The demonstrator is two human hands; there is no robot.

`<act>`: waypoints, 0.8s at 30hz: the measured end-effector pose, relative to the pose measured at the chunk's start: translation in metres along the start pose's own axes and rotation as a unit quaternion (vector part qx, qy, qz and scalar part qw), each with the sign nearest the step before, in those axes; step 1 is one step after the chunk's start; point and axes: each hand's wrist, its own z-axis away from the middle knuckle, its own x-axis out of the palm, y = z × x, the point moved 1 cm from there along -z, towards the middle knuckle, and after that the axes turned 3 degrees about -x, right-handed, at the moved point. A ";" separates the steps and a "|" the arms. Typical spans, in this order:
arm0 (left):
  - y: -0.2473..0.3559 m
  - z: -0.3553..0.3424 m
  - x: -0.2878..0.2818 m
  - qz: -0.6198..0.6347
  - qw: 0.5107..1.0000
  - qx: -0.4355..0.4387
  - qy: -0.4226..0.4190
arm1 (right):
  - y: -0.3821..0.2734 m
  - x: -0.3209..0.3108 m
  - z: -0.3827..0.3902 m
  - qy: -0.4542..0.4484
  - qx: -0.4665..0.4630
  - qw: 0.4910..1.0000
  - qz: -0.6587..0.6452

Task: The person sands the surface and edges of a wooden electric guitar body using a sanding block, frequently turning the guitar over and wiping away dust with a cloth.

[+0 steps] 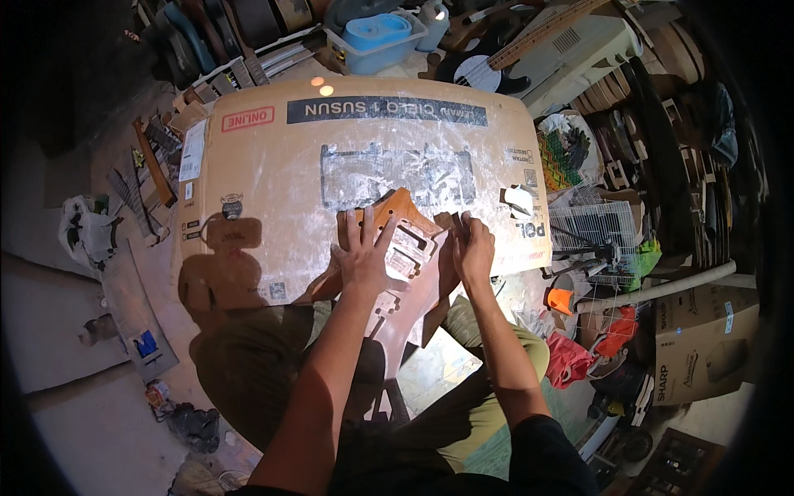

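A wooden electric guitar body with routed cavities lies across my lap, tilted against the edge of a cardboard sheet. Its far end is glossy orange-brown, while the nearer surface looks pale and dusty. My left hand rests on the left part of the body, fingers spread flat over the wood. At the body's right edge, my right hand has its fingers bent and pressed together. A small brown piece shows by those fingertips, but I cannot tell whether it is separate from the body.
The large cardboard, streaked with white dust, spreads out ahead. Beyond it stand a blue plastic tub and a banjo-like instrument. To the right are a wire rack, an orange object and another carton. Wood strips lie left.
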 end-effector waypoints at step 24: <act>0.000 -0.004 0.004 -0.004 1.000 0.006 0.002 | 0.001 -0.001 0.000 -0.027 -0.040 0.998 0.048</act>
